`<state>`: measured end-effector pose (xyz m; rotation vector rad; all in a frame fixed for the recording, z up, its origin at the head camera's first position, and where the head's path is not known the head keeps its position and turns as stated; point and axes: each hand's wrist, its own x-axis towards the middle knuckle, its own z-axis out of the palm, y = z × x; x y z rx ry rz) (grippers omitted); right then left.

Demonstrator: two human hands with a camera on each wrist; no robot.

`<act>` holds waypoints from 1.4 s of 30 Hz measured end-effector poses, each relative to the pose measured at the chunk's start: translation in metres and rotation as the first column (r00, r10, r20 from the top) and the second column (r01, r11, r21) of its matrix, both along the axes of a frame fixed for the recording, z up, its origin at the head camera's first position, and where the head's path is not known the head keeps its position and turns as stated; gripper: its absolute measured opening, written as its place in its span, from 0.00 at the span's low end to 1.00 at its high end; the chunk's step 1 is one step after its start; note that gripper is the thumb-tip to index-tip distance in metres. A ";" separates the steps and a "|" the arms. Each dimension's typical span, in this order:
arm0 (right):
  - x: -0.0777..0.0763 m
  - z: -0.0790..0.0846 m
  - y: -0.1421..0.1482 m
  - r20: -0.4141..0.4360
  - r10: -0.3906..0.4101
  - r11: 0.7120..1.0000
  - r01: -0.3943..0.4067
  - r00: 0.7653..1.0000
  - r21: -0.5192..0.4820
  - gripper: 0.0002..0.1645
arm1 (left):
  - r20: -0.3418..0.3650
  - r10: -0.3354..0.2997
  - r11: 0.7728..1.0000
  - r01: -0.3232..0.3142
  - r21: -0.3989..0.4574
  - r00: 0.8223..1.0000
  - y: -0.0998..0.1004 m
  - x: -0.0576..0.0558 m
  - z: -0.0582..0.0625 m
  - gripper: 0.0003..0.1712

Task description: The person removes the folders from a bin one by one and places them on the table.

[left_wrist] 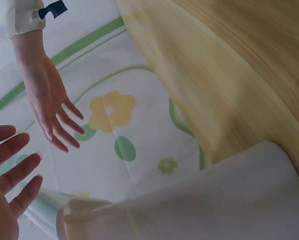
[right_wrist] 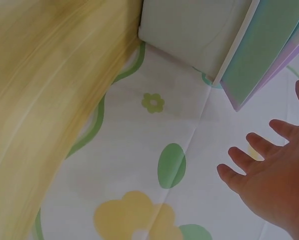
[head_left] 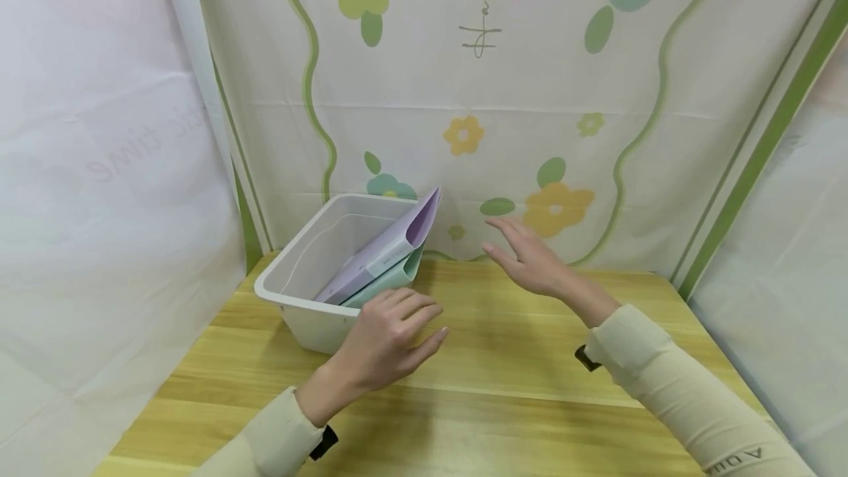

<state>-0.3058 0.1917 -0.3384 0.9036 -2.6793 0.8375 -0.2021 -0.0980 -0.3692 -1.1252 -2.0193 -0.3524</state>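
Observation:
A purple file binder (head_left: 374, 252) and a green file binder (head_left: 384, 285) lean together inside a white plastic bin (head_left: 291, 263), their upper ends sticking out past its right rim. My left hand (head_left: 387, 333) hovers by the bin's front right corner, hiding part of that rim, with loosely bent fingers and nothing in its grasp. To the right of the binders, my right hand (head_left: 533, 263) is held in the air above the table, fingers extended and apart from everything. The right wrist view shows the green binder's end beyond that hand's spread fingers (right_wrist: 257, 147).
The bin stands at the back left of a wooden table (head_left: 503, 389). White curtain (head_left: 424, 94) printed with flowers hangs behind the table, and further white sheets (head_left: 99, 205) close off both sides.

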 end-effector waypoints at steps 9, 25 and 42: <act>0.000 0.004 -0.009 0.051 0.015 0.999 -0.013 0.999 -0.033 0.36 | -0.025 0.011 0.981 -0.006 0.193 1.000 -0.025 -0.003 0.006 0.18; -0.001 0.006 -0.024 0.072 0.028 0.997 -0.023 0.997 -0.079 0.37 | 0.081 0.199 0.959 -0.212 0.190 0.977 -0.079 -0.012 -0.002 0.27; -0.009 0.005 -0.048 0.081 0.022 0.997 -0.016 0.996 -0.071 0.39 | 0.089 0.292 0.953 -0.298 0.063 0.952 -0.112 -0.017 -0.022 0.32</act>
